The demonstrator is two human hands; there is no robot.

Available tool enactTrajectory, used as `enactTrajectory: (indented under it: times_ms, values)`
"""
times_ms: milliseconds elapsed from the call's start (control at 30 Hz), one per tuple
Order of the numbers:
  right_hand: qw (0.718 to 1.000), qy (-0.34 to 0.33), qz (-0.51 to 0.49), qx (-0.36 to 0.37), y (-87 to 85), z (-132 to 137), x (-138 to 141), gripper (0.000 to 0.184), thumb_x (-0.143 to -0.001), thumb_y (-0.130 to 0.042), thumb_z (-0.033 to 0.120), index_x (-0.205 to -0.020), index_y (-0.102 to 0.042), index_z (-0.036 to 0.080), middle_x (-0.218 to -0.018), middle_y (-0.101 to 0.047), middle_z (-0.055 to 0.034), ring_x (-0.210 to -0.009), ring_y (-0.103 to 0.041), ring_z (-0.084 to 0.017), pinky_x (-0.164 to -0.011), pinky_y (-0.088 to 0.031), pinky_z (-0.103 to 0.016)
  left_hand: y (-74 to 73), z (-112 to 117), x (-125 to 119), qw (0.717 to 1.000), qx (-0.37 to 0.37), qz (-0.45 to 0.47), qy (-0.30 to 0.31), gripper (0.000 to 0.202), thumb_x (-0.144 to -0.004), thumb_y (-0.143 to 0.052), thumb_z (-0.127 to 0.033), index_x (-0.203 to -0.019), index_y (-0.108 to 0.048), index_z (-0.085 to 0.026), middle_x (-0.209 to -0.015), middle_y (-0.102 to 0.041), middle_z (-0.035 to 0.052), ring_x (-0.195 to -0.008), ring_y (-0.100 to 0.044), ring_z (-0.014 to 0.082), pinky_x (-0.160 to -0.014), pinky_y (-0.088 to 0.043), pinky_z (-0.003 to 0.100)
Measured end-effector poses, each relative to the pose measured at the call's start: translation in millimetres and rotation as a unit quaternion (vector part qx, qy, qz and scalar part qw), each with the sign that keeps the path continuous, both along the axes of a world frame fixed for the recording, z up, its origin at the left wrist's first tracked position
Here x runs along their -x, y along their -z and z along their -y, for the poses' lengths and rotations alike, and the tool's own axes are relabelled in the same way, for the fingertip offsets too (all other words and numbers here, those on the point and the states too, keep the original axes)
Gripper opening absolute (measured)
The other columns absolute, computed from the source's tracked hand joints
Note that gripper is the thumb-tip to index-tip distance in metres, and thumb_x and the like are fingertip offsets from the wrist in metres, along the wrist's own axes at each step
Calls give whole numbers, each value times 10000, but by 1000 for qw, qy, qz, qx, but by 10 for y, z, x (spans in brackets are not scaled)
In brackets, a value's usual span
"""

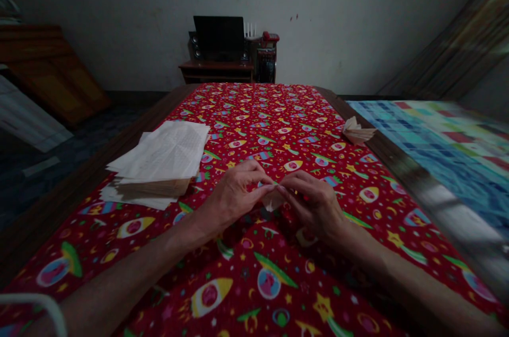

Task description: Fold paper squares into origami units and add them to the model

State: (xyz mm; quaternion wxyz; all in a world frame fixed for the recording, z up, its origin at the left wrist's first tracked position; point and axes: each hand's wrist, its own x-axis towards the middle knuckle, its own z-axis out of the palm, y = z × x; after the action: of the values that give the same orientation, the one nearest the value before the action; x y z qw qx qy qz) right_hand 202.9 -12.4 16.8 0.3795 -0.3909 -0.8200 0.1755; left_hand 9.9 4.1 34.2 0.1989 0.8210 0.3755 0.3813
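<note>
From the head view, the left hand and right hand pinch a small paper piece tightly between their fingertips, just above the red cloth, with a paper stack to the left and a folded paper near the right edge.

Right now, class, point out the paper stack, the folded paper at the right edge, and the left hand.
Paper stack (159,156): head view, on the top sheet.
Folded paper (357,131): head view, on its middle.
Left hand (233,200): head view, on its back.
</note>
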Motion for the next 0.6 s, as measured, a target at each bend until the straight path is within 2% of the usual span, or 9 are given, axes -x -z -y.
enactTrajectory:
  times_ms: [100, 267, 467, 600]
  values:
    - [999, -14, 8, -36, -9, -6, -17, 160, -904, -493, 238, -851, -633, 181, -843, -637, -59, -718, -567, -137, -635, -440, -242, -24, 20, -4, 1000, -29, 1, 5, 59, -786, -672, -143, -827, -703, -170, -809, -643, 27, -779, -608, 145, -722, -475, 251]
    - [999, -9, -1, -53, 3, -29, -3, 135, -894, -506, 207, -811, -606, 169, -739, -619, -48, -649, -554, -132, -572, -427, -231, 47, 9, -18, 1000, -2, 26, -6, 46, -750, -703, -110, -749, -705, -156, -748, -651, 21, -718, -611, 135, -670, -471, 230]
    - [999, 37, -33, -4, 9, -53, -16, 120, -877, -518, 208, -788, -591, 175, -706, -628, -32, -619, -561, -129, -575, -432, -233, 13, -32, 19, 996, 38, 56, -48, 57, -760, -680, -137, -708, -684, -160, -718, -632, -3, -680, -590, 115, -639, -448, 205]
    - [996, 81, -38, 22, 13, -105, -44, 125, -870, -509, 216, -778, -582, 176, -673, -624, -12, -566, -534, -110, -533, -402, -210, 58, -100, 70, 993, 57, 61, -78, 76, -807, -616, -210, -753, -641, -163, -745, -648, -11, -699, -603, 122, -650, -457, 208]
